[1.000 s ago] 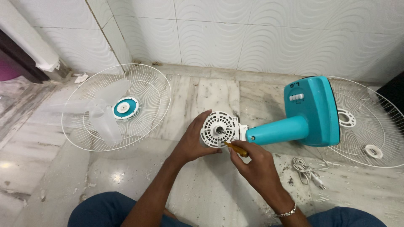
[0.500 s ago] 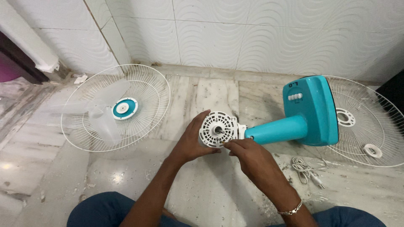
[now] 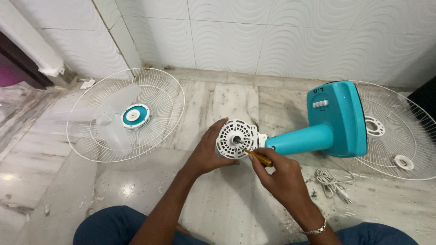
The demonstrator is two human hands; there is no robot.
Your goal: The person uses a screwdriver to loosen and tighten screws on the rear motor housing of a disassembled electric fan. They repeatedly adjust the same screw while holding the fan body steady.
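A teal table fan body (image 3: 336, 120) lies on its side on the marble floor, its neck (image 3: 302, 139) pointing left. At the neck's end is a round white vented motor housing (image 3: 236, 138). My left hand (image 3: 210, 152) cups the housing from the left and underneath. My right hand (image 3: 277, 174) grips a small yellow-handled screwdriver (image 3: 258, 157), whose tip meets the housing's face just right of the centre shaft.
A white wire fan guard (image 3: 156, 95) with a teal hub and a clear blade on it lies at the left. Another wire guard (image 3: 399, 136) with white rings lies at the right behind the fan base. A white cord (image 3: 331, 181) is coiled nearby. Tiled wall behind.
My right hand shifted over the housing half a second ago, hiding the screwdriver; now it has drawn back slightly and the tool shows again, tip at the housing face.
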